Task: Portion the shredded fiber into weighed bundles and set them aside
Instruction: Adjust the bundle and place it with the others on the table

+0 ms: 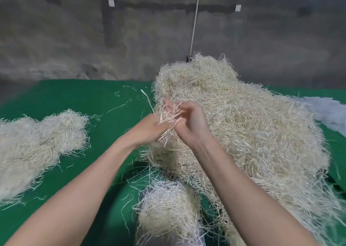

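A big heap of pale shredded fiber (243,126) fills the right half of the green surface (104,103). In front of its left flank my two hands meet. My left hand (151,127) holds a small tuft of strands (169,114) with its fingers up. My right hand (189,122) pinches the same tuft from the right, fingers curled. A flatter pile of fiber (35,144) lies at the left edge. A smaller bundle (166,210) sits near me at the bottom centre, on something grey that is mostly hidden.
Loose strands (119,106) are scattered over the green surface between the piles. A grey concrete wall (93,40) rises behind, with a white cord (194,21) hanging down to the heap. White sheeting (325,111) lies at the far right.
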Demonstrator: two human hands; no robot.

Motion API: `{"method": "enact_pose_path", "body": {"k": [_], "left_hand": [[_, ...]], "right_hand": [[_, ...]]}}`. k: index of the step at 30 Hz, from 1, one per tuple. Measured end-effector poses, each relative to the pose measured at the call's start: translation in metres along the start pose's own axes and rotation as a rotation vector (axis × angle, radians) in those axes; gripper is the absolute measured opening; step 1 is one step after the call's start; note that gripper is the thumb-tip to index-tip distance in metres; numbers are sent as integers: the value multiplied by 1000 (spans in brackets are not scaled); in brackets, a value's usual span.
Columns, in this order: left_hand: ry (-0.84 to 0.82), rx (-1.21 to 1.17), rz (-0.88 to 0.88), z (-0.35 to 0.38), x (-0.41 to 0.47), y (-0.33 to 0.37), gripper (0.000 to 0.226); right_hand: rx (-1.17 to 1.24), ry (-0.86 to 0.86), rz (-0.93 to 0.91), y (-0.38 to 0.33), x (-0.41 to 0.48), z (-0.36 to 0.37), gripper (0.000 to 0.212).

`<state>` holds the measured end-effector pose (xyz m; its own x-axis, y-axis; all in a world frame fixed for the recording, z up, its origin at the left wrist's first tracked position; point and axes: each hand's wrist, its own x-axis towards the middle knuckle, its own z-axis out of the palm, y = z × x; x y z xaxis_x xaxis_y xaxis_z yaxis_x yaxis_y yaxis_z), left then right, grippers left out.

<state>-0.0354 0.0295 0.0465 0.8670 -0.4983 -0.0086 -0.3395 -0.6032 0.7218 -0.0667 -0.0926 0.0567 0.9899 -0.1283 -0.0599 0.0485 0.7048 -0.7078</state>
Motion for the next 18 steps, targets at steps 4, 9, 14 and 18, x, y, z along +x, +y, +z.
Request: {"method": "enact_pose_path", "body": {"k": [4,9,14,18], "left_hand": [[92,693,147,0,-19,-10,25],[77,394,250,30,-39,-11,42],[-44,-68,127,56,-53,-31,52],[17,-475,-24,63,-62,-51,34]], "right_hand": [[-908,27,-207,-8,-24,-27,61],[-770,-150,144,43,-53,-43,62],[-712,98,78,61,-62,-79,30],[-1116,102,9,78,-80,-112,26]]}}
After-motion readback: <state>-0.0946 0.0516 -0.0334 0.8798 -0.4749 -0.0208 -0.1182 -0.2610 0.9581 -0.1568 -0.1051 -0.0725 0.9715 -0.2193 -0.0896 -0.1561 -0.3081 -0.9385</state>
